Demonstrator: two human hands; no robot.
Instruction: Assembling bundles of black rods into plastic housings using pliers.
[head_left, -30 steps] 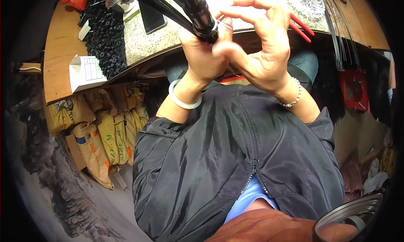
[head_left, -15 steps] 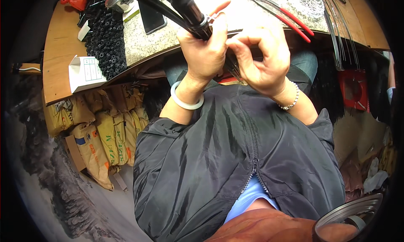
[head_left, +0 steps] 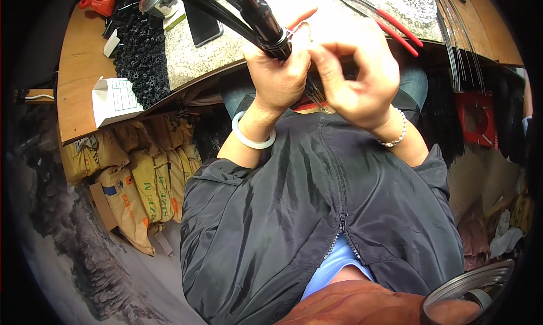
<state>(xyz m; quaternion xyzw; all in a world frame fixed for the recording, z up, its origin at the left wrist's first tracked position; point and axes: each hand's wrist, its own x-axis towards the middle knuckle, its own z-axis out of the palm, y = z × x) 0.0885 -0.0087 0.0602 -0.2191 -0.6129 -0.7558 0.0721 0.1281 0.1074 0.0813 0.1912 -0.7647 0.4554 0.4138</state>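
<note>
My left hand (head_left: 277,79) is wrapped around a black umbrella frame (head_left: 263,22), its tubular shaft and slim ribs slanting up to the left. Beneath the hands, thin dark rib ends (head_left: 314,92) stick out toward my lap. A fine wire loop (head_left: 306,26) shows just above my left fingers, beside the collar of the shaft. Close against that hand, my right hand (head_left: 362,79) pinches thumb and forefinger together. Whatever lies between those fingertips is too small to make out.
Red-handled pliers (head_left: 390,28) lie on the speckled tabletop (head_left: 195,62), near a bundle of thin metal rods (head_left: 457,48) at the right. Leftward are a phone (head_left: 205,25), a heap of black star-shaped plastic parts (head_left: 144,68) and a white box (head_left: 117,102). Yellow sacks (head_left: 127,198) stand below.
The umbrella frame's upper end has tipped slightly right and down. My right hand has shifted a little to the right, and its fingers remain pinched.
</note>
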